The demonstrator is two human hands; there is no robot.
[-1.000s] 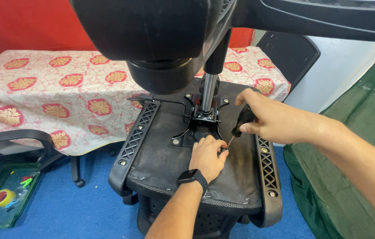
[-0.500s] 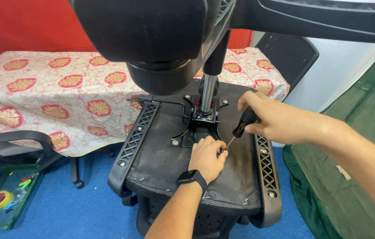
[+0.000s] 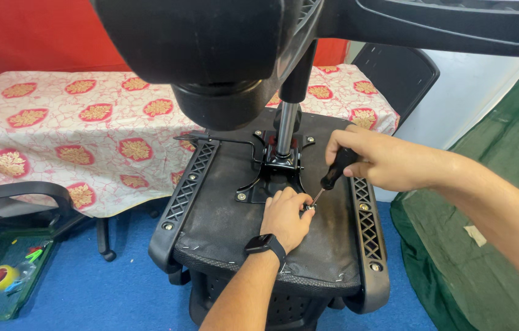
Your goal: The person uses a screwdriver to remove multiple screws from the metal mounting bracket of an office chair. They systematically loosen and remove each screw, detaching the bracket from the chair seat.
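Screw-driving step on the upturned chair seat [image 3: 222, 214]. Right hand [image 3: 372, 159] closed around screwdriver [image 3: 331, 175], tip angled down-left. Left hand [image 3: 285, 217] pinches the screw [image 3: 309, 208] at its fingertips. Next, judged: steady axial pressure, tip kept seated.

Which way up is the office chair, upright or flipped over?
Flipped over. The office chair shows its seat underside with the metal plate facing up, and its gas column and base rise toward the camera.
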